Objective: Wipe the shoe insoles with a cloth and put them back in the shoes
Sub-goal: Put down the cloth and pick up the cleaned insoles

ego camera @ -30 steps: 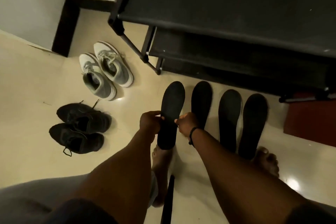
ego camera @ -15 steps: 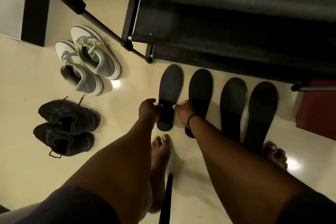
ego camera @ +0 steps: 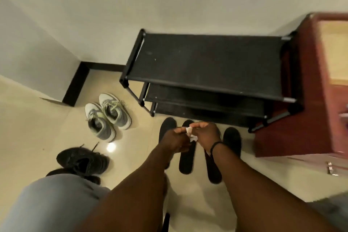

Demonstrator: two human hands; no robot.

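Note:
Several black insoles lie side by side on the floor before the shoe rack; the leftmost insole [ego camera: 165,128] and the rightmost insole [ego camera: 232,141] show most, the middle ones are partly behind my hands. Above them my left hand [ego camera: 174,140] and my right hand [ego camera: 206,135] together pinch a small white cloth [ego camera: 191,134]. A pair of grey and white sneakers [ego camera: 107,116] stands to the left. Nearer me is a pair of black sneakers [ego camera: 82,162], one half hidden by my knee.
A black three-tier shoe rack [ego camera: 207,66] stands against the wall behind the insoles. A reddish wooden cabinet [ego camera: 305,100] is at its right. A wall corner with dark skirting [ego camera: 77,84] juts out at the left. The floor is glossy cream tile.
Both hands have let go of the leftmost insole, which now lies on the floor, and have risen; they now hold a small white cloth between them. The view has pulled back and up.

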